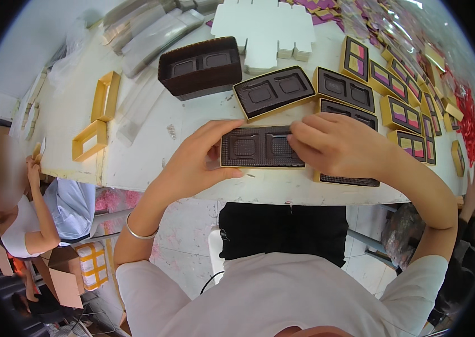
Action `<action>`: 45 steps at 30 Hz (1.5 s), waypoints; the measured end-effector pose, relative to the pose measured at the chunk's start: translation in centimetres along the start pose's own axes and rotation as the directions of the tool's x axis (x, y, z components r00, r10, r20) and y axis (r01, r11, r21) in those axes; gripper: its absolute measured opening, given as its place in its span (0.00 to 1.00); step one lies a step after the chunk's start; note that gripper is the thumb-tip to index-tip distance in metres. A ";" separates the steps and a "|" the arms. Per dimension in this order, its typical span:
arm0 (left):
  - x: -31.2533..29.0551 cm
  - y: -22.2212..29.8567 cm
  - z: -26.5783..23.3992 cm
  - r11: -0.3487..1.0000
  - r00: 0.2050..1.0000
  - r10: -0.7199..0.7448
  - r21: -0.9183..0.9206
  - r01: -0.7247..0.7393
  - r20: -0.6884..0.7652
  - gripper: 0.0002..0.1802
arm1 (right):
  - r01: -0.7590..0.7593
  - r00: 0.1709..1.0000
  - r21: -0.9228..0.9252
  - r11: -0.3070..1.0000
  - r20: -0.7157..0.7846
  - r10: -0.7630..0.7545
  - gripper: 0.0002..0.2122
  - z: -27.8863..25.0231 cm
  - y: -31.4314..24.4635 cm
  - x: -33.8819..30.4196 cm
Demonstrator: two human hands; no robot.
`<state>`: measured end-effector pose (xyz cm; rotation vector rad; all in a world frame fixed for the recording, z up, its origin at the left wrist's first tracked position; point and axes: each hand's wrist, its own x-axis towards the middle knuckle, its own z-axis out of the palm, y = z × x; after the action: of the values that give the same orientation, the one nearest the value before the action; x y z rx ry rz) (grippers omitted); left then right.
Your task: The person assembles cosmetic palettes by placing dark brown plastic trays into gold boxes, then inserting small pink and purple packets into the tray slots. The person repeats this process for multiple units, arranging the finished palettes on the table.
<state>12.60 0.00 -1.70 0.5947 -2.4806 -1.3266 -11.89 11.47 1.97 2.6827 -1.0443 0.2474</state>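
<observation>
A shallow gold box with a dark brown two-well plastic tray (245,147) in it lies before me near the table's front edge. My left hand (204,153) grips its left end, thumb on the near side and fingers on the far side. The bent fingers of my right hand (333,145) press on the tray's right end; that corner is hidden beneath them. Just behind lies another gold box with a brown tray (274,90), slightly turned. More tray-filled gold boxes (345,89) sit beyond and partly under my right hand. A deep nested stack of brown trays (201,76) stands back left.
Several boxes with pink-and-gold contents (406,115) stand at the right, near red ribbon-like strands (467,121). Flat white cartons (274,25) are stacked at the back, clear plastic sleeves (159,45) to their left. Two gold frames (90,140) lie left. A co-worker (38,224) sits at far left.
</observation>
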 end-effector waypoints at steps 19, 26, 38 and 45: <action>0.2 0.4 2.9 0.961 0.962 0.106 0.274 -0.035 -0.250 0.39 | -0.400 0.914 0.107 0.910 -0.020 0.405 0.32 -0.5 -2.8 -2.1; 1.9 3.0 3.6 0.706 0.911 0.381 0.686 -0.175 -0.160 0.42 | -0.654 0.737 0.259 0.711 0.005 0.676 0.29 0.5 -0.8 -9.7; 9.8 12.1 5.1 0.681 0.692 0.720 0.248 -0.689 -0.056 0.27 | -0.670 0.719 0.194 0.717 -0.069 0.691 0.25 0.8 -0.4 -10.9; 9.3 17.0 -0.9 0.344 0.622 0.782 -0.815 -0.467 -0.026 0.32 | -0.587 0.712 0.364 0.723 -0.192 0.675 0.18 -1.7 3.6 -10.7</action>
<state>0.92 3.40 13.40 -0.8706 -1.6585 -1.9719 -22.27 16.26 1.55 2.2520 -1.9120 0.9854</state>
